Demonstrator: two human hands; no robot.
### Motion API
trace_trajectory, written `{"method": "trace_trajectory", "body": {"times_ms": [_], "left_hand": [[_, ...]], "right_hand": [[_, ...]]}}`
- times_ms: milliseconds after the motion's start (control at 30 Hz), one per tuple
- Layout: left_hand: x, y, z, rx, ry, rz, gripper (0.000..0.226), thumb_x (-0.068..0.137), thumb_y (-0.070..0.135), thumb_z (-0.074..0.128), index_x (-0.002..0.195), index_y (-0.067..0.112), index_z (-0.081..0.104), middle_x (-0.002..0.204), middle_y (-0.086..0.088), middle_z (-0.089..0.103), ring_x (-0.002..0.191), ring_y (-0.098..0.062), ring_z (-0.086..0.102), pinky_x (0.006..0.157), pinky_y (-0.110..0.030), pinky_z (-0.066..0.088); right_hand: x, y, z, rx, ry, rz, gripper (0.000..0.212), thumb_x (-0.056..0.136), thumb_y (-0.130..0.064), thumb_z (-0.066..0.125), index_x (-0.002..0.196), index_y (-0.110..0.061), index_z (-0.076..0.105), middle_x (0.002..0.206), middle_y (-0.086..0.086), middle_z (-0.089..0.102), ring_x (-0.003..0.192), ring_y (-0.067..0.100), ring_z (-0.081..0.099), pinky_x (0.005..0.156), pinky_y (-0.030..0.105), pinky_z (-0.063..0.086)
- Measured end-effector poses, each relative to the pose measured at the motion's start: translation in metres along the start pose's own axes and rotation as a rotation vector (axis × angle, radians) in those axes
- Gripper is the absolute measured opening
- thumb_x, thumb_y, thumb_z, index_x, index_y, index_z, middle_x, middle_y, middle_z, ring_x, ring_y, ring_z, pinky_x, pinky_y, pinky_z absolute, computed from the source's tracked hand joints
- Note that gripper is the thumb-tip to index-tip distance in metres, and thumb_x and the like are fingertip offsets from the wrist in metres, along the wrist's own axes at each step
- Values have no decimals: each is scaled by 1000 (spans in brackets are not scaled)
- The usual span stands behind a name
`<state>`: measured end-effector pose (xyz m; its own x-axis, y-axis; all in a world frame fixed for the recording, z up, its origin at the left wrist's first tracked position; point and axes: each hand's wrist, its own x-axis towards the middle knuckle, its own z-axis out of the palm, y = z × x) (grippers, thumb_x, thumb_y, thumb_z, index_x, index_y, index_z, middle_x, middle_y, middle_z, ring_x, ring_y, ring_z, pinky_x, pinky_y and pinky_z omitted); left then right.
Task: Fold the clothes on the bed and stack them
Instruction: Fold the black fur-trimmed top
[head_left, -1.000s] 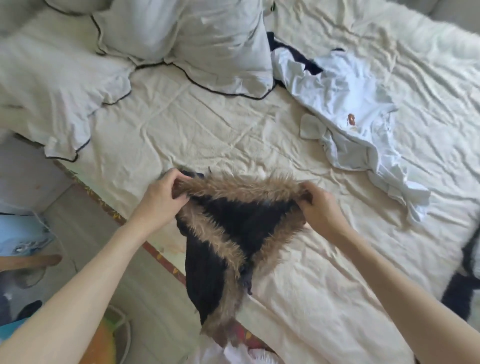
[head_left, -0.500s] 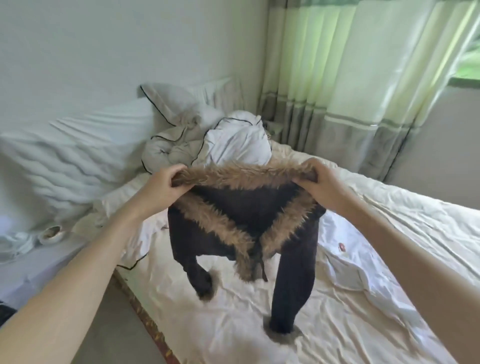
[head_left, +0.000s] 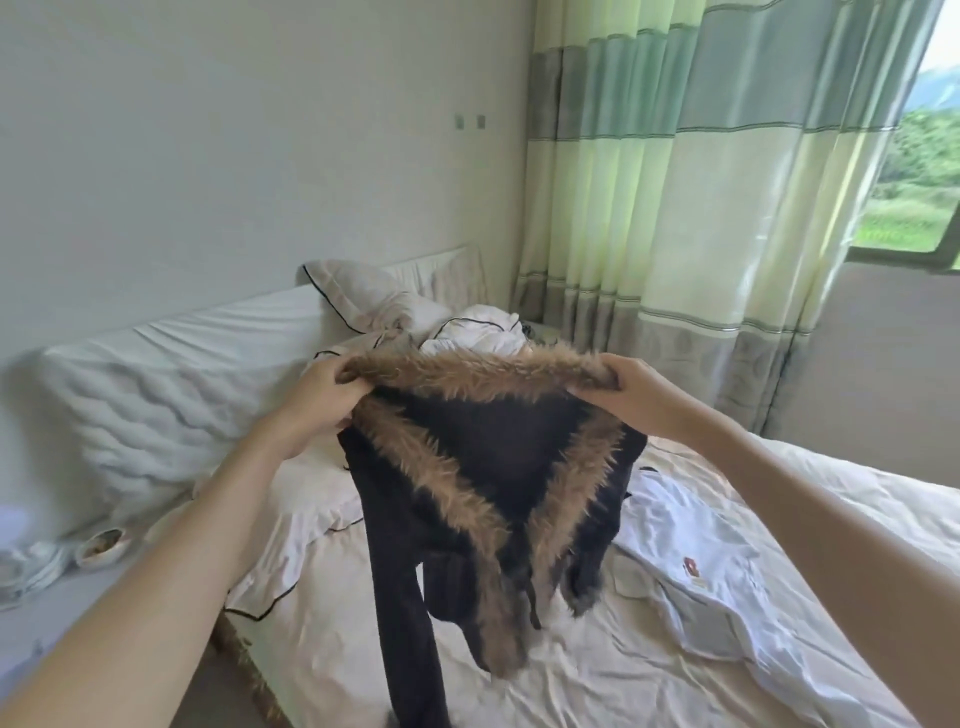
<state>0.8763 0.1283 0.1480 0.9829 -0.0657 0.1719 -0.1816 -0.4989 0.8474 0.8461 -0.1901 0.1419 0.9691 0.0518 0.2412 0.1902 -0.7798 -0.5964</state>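
Two hands up | left hand (head_left: 317, 395) and right hand (head_left: 631, 387) pinching fur collar of black jacket (head_left: 488, 467), hanging above bed (head_left: 597, 670) | rumpled cream sheet, white shirt (head_left: 696, 551) right, pillows (head_left: 363, 296) at headboard | green-striped curtain (head_left: 675, 182), window behind.

Black garment (head_left: 498, 447) with brown fur trim along collar and front edges: held up in the air above the bed (head_left: 597, 670), collar uppermost and spread wide, front open in a V. One black sleeve hangs straight down on the left side past the mattress edge; the other, with a fur cuff, hangs on the right just above the sheet. White garment (head_left: 691, 566) with a small red emblem: lying crumpled and unfolded on the bed, to the right of the hanging black garment, partly behind it.
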Motion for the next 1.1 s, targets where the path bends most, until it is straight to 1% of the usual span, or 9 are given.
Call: {"method": "trace_trajectory", "body": {"times_ms": [167,267,367,567,700,833,933,1033,1100], "left_hand": [[3,-11,0,-83,33,-106,19,90,7,58,84,24,65,81,1,63,76,-15,58,62,-23,47],[3,-16,2,-136,-15,-169,23,91,6,55,85,26,64,80,2,64,74,-12,59,61,-25,49],[2,-23,5,-181,-43,-202,21,93,8,50,91,24,63,85,2,65,78,-14,59,69,-28,50],[-4,-35,9,-297,-54,-95,24,95,7,48,105,21,65,104,2,68,106,-19,60,97,-32,44],[-4,-32,5,-208,-37,-10,27,92,8,54,87,31,68,86,16,72,96,-10,63,88,-26,45],[-9,-25,6,-160,-231,45,17,89,22,63,102,34,64,101,18,69,103,-1,61,87,-17,44],[-14,-20,5,15,-350,58,41,76,35,72,111,39,52,108,30,55,104,15,52,80,-2,38],[-13,-25,3,124,-480,57,83,65,41,82,135,27,39,129,23,47,121,7,43,100,-12,33],[-14,-30,3,105,-551,49,97,60,39,85,141,29,31,129,28,43,120,15,40,98,-8,32]], "right_hand": [[4,-10,-3,66,30,-35,39,85,-27,69,64,-17,38,59,-6,33,50,8,30,49,19,23],[-1,-10,-8,303,-110,35,19,82,-28,71,76,-20,55,66,-5,53,51,-2,49,54,8,36],[-6,-2,-12,732,-345,147,21,75,-23,67,89,-10,59,87,7,61,78,17,61,78,27,47],[-13,12,-14,1122,-498,122,36,83,2,47,111,-8,66,107,15,67,99,29,64,91,42,50],[-8,22,-1,733,-265,224,26,86,14,53,111,12,61,109,29,64,105,39,61,98,43,48],[4,39,11,255,27,188,16,81,-3,71,98,-1,72,98,15,70,90,23,62,89,38,49],[13,52,15,51,95,164,12,85,-10,68,95,-9,73,88,3,67,84,19,58,76,27,42],[20,57,16,-123,159,117,15,90,-15,60,88,-6,72,88,9,68,84,28,58,77,36,45],[24,58,17,-167,207,112,32,96,-21,50,74,-5,65,81,13,64,79,33,55,72,37,42]]}}
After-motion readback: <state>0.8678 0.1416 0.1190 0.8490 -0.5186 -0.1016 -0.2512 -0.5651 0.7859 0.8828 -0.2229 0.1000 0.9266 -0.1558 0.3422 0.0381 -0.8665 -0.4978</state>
